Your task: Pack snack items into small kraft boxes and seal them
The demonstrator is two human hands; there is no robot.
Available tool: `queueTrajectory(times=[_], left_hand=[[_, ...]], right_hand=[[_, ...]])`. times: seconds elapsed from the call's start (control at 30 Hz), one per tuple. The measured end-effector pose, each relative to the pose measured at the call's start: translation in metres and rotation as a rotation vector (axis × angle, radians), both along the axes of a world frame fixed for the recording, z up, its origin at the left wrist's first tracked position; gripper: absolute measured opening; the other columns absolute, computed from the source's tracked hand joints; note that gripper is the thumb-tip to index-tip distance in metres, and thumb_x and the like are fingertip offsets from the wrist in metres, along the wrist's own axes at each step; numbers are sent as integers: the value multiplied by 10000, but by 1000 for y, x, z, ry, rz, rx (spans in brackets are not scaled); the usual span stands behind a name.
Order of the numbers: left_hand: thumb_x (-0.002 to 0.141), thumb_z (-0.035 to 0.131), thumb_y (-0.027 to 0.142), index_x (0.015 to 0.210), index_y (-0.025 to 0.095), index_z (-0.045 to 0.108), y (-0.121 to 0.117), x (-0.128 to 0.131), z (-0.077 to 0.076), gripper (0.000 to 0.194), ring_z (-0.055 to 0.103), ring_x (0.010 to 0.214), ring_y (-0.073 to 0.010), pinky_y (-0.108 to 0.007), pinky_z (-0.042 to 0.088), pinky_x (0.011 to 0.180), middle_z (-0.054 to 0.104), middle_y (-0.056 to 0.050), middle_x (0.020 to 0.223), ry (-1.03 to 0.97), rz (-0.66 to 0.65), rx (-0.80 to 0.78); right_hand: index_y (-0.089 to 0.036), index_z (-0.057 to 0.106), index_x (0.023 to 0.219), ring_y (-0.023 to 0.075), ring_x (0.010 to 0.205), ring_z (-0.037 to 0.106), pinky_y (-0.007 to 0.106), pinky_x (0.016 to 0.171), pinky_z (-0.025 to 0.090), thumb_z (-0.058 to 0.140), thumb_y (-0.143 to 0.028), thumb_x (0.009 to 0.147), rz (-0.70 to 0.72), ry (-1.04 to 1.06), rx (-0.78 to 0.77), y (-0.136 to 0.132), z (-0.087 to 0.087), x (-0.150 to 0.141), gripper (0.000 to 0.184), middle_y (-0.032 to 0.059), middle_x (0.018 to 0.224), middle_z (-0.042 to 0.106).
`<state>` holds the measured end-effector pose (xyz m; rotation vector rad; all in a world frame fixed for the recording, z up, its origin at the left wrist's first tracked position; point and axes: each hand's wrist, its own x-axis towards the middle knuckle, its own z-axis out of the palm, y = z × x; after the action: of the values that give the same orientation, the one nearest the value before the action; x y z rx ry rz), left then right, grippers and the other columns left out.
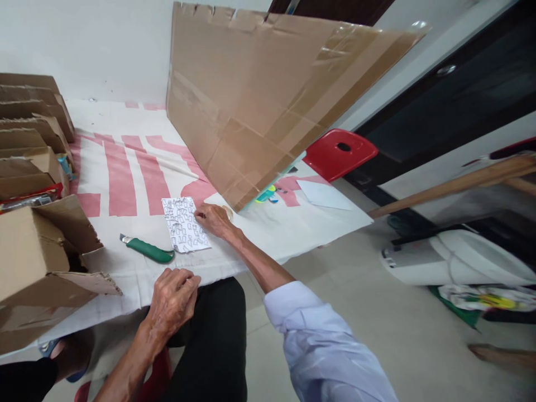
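OK, we're at the near edge of the surface [142, 226], R hand [205, 218] on the paper [179, 226], fingertips at its right edge. Fingers are bunched there; pinching the sheet or just resting on it, we can't tell. L hand [173, 293] is at the near edge, fingers curled, nothing visible in it, but the palm's hidden, so can't say for sure. Paper lies flat nr that edge, covered w/ small outlines. Knife [149, 250] is just beside the paper's near left corner, blade out, pointing left. Big cardboard [243, 95] stands up beyond our R hand; open box [25, 245] sits at the near left corner. Step in hand, we'd judge: steadying or handling the paper. Next move prob. calls for a light pinch on the right edge, L hand clear of the blade.
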<state>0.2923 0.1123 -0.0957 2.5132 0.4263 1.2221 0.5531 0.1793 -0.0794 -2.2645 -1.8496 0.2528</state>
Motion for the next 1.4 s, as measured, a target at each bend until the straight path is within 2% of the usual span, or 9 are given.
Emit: queueTrajectory(times=[0.27, 0.43, 0.63, 0.83, 1.0, 1.1, 1.2, 1.3, 1.4], left_hand=[[953, 588, 30, 1041, 172, 663, -3, -2, -1, 183, 659, 715, -182, -334, 484, 668, 712, -50, 853, 1, -7, 0], [951, 580, 28, 1033, 173, 661, -5, -5, 1, 185, 664, 710, -177, -327, 491, 677, 714, -49, 853, 3, -5, 23], [944, 585, 29, 1048, 181, 656, -6, -9, 1, 197, 687, 718, -182, -333, 487, 666, 724, -49, 860, 6, 1, 28], [956, 566, 32, 1052, 188, 648, -7, -13, 1, 201, 700, 730, -181, -338, 492, 659, 726, -43, 861, 11, 16, 30], [964, 559, 32, 1059, 193, 650, -9, -16, 3, 208, 679, 726, -173, -325, 513, 673, 725, -44, 865, 1, 15, 32], [967, 555, 28, 1063, 196, 652, -11, -22, 1, 216, 669, 725, -169, -318, 512, 680, 716, -42, 855, 14, 25, 27], [973, 550, 25, 1066, 197, 659, -12, -32, -2, 224, 665, 736, -166, -307, 513, 679, 718, -42, 862, 35, 43, 6], [990, 543, 43, 1044, 201, 666, -15, -41, -5, 208, 663, 729, -161, -297, 513, 668, 719, -37, 857, 39, 59, -1], [1005, 531, 61, 1026, 202, 674, -18, -46, -5, 201, 665, 724, -157, -293, 516, 674, 717, -33, 848, 54, 75, -5]], right_hand=[[-197, 794, 955, 217, 978, 679, 286, 740, 385, 571, -121, 945, 44, -7, -32, -2, 8, 2, 235, 85, 1074, 777], [-195, 758, 971, 200, 893, 671, 292, 738, 378, 620, -177, 932, -11, 32, -20, -7, 11, 2, 145, 67, 1024, 785], [-212, 708, 1016, 194, 907, 658, 276, 762, 379, 549, -191, 973, -22, 31, -4, -9, 10, 7, 166, 59, 1042, 784], [-197, 690, 1022, 184, 900, 661, 264, 788, 421, 461, -104, 947, -39, 131, 72, -12, 6, 15, 258, 68, 1044, 772], [-195, 684, 991, 171, 819, 667, 267, 799, 468, 436, -120, 938, -87, 277, 189, -14, 2, 16, 264, 39, 903, 746], [-189, 664, 970, 179, 826, 675, 292, 823, 492, 426, -166, 955, -71, 342, 273, -26, 3, 11, 239, 45, 873, 724], [-192, 650, 1017, 198, 887, 681, 321, 851, 513, 572, -301, 948, -16, 379, 247, -54, 2, 1, 150, 63, 966, 730], [-219, 638, 1152, 227, 1002, 690, 357, 919, 521, 761, -383, 851, -18, 355, 137, -83, -8, -12, 365, 67, 1099, 732], [-234, 622, 1242, 264, 1169, 663, 390, 1007, 509, 817, -335, 802, -54, 266, 129, -97, -24, -22, 492, 89, 1236, 714]])
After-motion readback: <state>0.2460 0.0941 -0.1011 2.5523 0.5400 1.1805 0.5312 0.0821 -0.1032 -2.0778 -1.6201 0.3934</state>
